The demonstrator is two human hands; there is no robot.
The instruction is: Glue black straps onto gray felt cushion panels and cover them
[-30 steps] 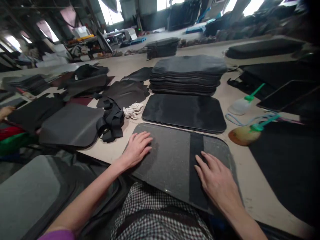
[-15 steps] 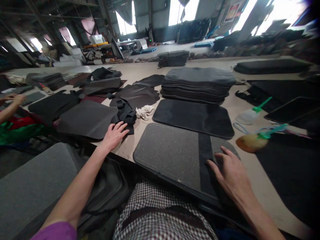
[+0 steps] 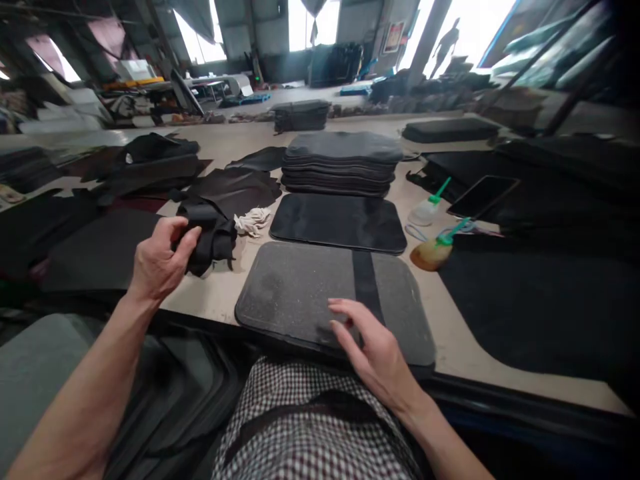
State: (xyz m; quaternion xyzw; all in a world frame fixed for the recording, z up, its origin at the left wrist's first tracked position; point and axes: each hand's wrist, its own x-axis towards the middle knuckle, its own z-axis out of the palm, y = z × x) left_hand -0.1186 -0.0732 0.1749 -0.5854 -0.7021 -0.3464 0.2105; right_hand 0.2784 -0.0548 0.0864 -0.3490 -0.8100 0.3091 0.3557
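My left hand (image 3: pixel 163 260) is closed on part of a bunch of black fabric strips (image 3: pixel 207 233) at the table's front left. My right hand (image 3: pixel 373 350) is open, thumb and fingers apart, over the lower edge of a grey rounded panel (image 3: pixel 305 287). One flat black strip (image 3: pixel 367 277) lies across that panel, right of its middle. Behind it rests a smooth black panel (image 3: pixel 340 223). A crumpled white cloth (image 3: pixel 253 221) sits just right of the bunch.
A stack of black panels (image 3: pixel 343 163) stands farther back. To the right are a bottle of amber liquid (image 3: pixel 431 253), a clear bottle (image 3: pixel 424 212), a phone (image 3: pixel 484 197) and dark sheets (image 3: pixel 545 307). Grey panels (image 3: pixel 50 373) are piled below the table at left.
My left hand has gone from resting with spread fingers to gripping the black strips, which look lifted. My right hand has moved left over the grey panel. The view has turned right.
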